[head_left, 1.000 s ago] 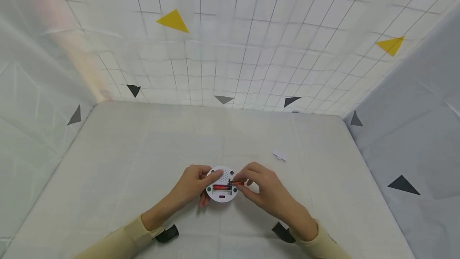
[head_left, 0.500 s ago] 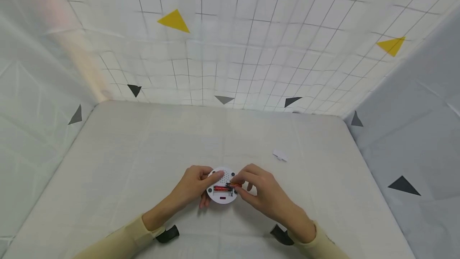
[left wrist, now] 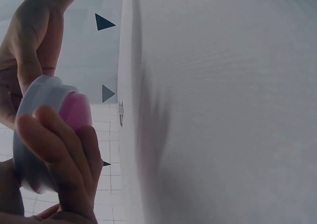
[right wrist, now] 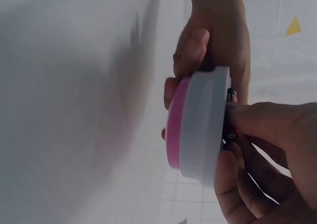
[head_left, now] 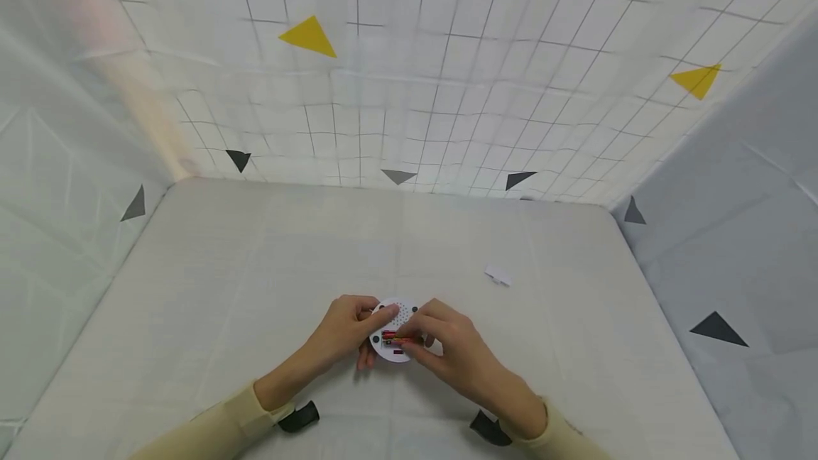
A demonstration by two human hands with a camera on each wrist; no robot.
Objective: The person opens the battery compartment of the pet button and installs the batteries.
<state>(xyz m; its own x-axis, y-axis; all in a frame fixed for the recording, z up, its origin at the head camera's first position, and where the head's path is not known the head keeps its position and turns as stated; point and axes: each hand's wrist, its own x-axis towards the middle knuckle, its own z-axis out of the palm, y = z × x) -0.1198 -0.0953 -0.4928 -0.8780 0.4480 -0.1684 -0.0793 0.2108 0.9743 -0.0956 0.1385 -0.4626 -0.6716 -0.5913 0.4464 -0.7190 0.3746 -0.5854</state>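
Note:
My left hand (head_left: 348, 324) grips a round white device (head_left: 404, 309), thumb on its perforated back and fingers beneath. A pink dome (left wrist: 78, 112) forms the opposite side, facing the table. One red battery (head_left: 388, 333) lies in the open battery compartment. Thumb and fingers of my right hand (head_left: 450, 339) pinch a second red battery (head_left: 401, 341), which lies over the compartment beside the first. In the right wrist view, a battery end (right wrist: 231, 134) shows between the fingertips and the device's back; the fingers hide much of the compartment.
A small white battery cover (head_left: 497, 275) lies on the white-covered table (head_left: 287, 247), to the right beyond the hands. Black straps (head_left: 299, 417) sit at both wrists. A gridded white sheet (head_left: 409, 91) stands behind, with plain side walls left and right.
My right hand has moved left and slightly toward me, bringing its battery from the device's right edge to over the compartment. The left hand keeps holding the device almost still.

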